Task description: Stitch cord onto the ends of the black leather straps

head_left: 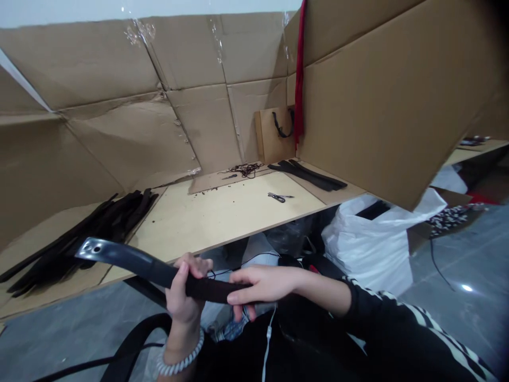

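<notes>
A long, curved black bar (131, 261) with a shiny flat end and holes in it runs across my lap, held above the table's front edge. Around its right part lies a dark brown or black covering (212, 289). My left hand (185, 292), a coiled band on its wrist, is wrapped round the bar at the covering's left end. My right hand (264, 284) grips the covered part farther right, thumb on top and fingertips beneath. The bar's right end is partly hidden by that hand.
Dark strips (99, 228) lie piled at the table's left, and more black strips (308, 175) at its right. Thread snips (278, 197) and tangled dark thread (246, 170) rest on the table (207, 212). Cardboard walls (377, 95) surround it. A white sack (366, 244) stands at right.
</notes>
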`<state>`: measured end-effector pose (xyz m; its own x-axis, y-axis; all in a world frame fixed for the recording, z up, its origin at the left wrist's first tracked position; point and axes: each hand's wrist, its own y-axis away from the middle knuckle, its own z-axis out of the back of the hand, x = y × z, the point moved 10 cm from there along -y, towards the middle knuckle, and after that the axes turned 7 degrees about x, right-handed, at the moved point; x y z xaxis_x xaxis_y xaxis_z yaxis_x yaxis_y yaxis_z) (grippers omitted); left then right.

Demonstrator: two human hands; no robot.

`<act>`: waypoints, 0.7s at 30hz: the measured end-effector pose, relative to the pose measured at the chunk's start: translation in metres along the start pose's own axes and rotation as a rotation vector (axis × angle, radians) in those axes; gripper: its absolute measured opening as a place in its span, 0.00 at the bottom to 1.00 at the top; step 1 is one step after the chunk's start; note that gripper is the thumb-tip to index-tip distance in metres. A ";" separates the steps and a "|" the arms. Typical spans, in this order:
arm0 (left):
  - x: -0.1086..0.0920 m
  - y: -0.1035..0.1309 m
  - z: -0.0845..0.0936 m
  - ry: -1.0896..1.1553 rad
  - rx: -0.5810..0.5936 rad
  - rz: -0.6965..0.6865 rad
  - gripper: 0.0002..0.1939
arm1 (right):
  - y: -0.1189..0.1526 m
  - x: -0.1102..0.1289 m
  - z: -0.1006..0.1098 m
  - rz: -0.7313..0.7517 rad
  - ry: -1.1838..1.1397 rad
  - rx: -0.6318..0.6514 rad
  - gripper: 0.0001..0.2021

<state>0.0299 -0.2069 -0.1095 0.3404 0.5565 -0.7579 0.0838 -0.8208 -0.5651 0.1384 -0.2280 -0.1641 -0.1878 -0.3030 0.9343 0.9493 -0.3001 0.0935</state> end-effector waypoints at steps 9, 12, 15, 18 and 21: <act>-0.026 0.007 0.030 -0.334 -0.199 -0.177 0.12 | 0.021 0.020 0.038 -0.040 0.615 -0.661 0.26; -0.028 0.008 0.026 -0.299 -0.212 -0.161 0.14 | 0.017 0.014 0.041 0.002 0.395 -0.565 0.23; -0.024 0.002 0.007 -0.114 -0.048 -0.120 0.15 | -0.006 -0.006 -0.009 -0.012 -0.246 0.066 0.19; -0.016 -0.003 0.002 -0.014 0.010 -0.064 0.12 | -0.003 -0.002 -0.019 -0.008 -0.236 0.153 0.15; 0.000 -0.005 0.011 -0.027 -0.047 0.043 0.15 | 0.012 0.010 0.026 -0.013 0.200 -0.337 0.14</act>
<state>0.0190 -0.2019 -0.1104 0.3198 0.5232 -0.7900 0.1137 -0.8489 -0.5162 0.1545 -0.2107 -0.1451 -0.2766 -0.4578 0.8449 0.8168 -0.5752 -0.0443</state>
